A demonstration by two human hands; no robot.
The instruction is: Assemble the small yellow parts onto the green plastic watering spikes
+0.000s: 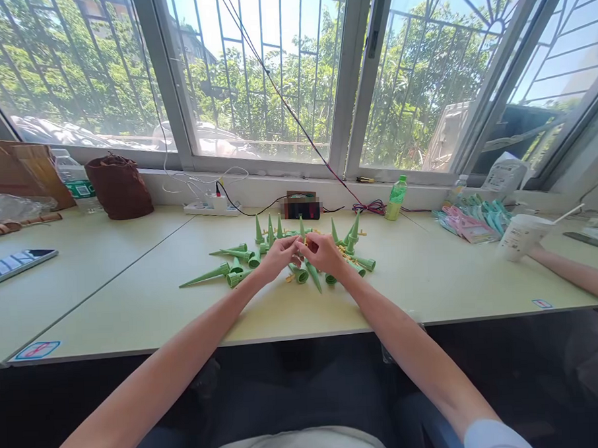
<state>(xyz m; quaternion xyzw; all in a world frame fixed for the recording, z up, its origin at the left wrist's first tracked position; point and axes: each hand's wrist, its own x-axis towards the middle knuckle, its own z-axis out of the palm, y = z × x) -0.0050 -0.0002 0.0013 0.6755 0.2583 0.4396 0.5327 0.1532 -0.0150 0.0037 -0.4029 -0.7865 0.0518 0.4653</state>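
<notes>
My left hand (282, 256) and my right hand (323, 252) meet over the middle of a group of green plastic spikes. Both have their fingers pinched close together, and a small yellow bit shows at the right fingertips. What they hold between them is mostly hidden. Directly behind the fingers rises the tip of an upright green spike (302, 225); whether it is held or standing I cannot tell. Several hollow cones lie around, such as a long spike (205, 275) at the left and another (313, 276) under my hands. Yellow pieces (347, 249) lie among them at the right.
Behind the spikes a phone (301, 209) leans, with a power strip (212, 206) to its left and a green bottle (396, 198) to its right. Farther right are bagged pink and teal items (472, 220), a white cup (522, 237) and another person's arm (571, 271).
</notes>
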